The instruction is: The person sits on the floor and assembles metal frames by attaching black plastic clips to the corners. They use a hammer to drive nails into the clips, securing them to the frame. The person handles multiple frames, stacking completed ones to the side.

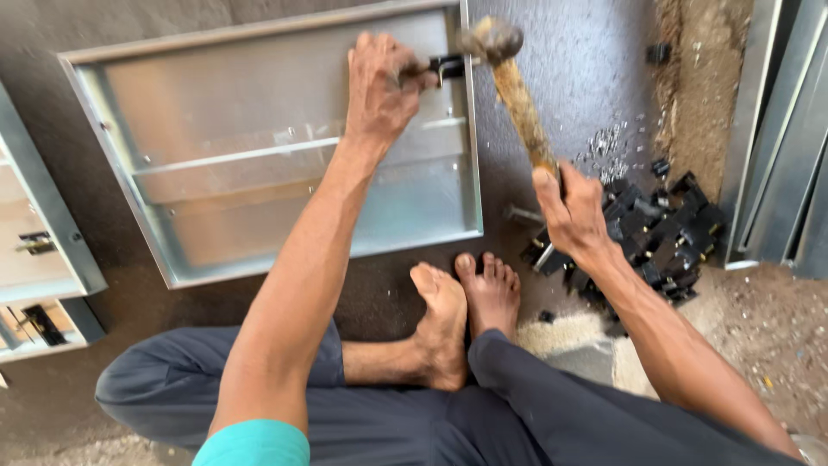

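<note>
My left hand [382, 84] reaches over a shiny sheet-metal tray [259, 216] lying on the dark floor. Its fingers pinch a small black fitting [447, 66] at the tray's right rim. My right hand [571, 211] grips the lower end of a worn wooden hammer handle [523, 108]. The rounded hammer head [490, 39] hovers just right of the black fitting, at the tray's top right corner. My bare feet [466, 306] rest crossed on the floor below the tray.
A pile of several small black fittings [660, 233] lies right of my right hand. Metal shavings [611, 151] are scattered above it. More metal trays [39, 250] lie at the left edge. Metal panels [785, 129] stand at the right.
</note>
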